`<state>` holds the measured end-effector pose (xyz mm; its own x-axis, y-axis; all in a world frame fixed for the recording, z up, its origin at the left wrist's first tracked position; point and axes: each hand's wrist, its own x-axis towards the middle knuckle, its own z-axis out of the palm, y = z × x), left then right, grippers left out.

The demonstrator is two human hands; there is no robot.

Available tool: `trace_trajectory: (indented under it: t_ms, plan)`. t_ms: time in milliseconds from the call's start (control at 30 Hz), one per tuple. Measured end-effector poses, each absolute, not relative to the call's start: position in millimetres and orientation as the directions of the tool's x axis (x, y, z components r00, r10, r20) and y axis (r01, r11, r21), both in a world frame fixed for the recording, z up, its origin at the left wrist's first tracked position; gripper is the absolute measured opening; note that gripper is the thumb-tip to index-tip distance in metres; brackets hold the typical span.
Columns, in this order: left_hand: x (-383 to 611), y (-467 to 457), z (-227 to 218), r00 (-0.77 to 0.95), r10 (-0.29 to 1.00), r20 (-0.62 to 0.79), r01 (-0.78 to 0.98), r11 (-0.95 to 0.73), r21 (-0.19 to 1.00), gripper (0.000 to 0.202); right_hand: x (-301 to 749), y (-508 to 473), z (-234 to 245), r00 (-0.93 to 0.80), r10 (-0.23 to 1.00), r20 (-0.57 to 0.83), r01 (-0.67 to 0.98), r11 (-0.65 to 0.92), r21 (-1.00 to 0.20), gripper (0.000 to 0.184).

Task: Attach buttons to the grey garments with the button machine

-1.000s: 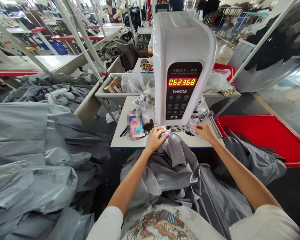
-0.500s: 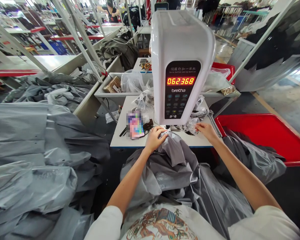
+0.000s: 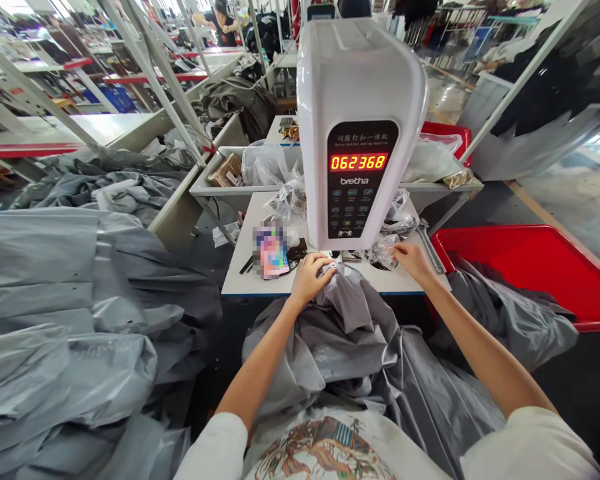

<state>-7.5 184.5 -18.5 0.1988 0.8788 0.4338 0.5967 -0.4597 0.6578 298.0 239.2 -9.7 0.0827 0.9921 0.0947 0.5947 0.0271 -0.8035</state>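
Under the head of a white button sewing machine, my left hand is closed on the edge of a shiny grey garment. The garment hangs off the table's front edge and bunches over my lap. Off to the right, my right hand has thumb and fingers pinched together beside a crumpled clear plastic bag. Whatever is between those fingertips is too small to make out. The machine's lit display reads 062368, and its head hides most of the sewing area.
A phone with a blurred screen lies left of the machine on the white table. Metal tools lie at its right edge. Grey garments are heaped at left; a red bin stands right. Behind is a trough.
Both hands keep nearly the same places and grips. The whole view has shifted very slightly, and the display number is the same.
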Motion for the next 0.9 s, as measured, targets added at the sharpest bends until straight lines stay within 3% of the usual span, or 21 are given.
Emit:
trace_trajectory:
  t_ms: [333, 600, 900]
  plan:
    - [-7.5, 186.3, -20.9, 0.202, 0.870, 0.449, 0.535, -0.482, 0.694, 0.022, 258.1, 159.3, 38.9, 0.315, 0.877, 0.363, 0.520, 0.161, -0.839, 0.037]
    - [-7.6, 185.5, -21.5, 0.198, 0.877, 0.438, 0.543, -0.470, 0.696, 0.024, 190.8, 153.8, 30.7, -0.070, 0.887, 0.457, 0.588, 0.406, -0.700, 0.024]
    - [-9.0, 184.0, -20.4, 0.189, 0.897, 0.399, 0.566, -0.432, 0.702, 0.022, 156.9, 177.7, 14.1, -0.309, 0.804, 0.508, 0.733, 0.542, -0.411, 0.020]
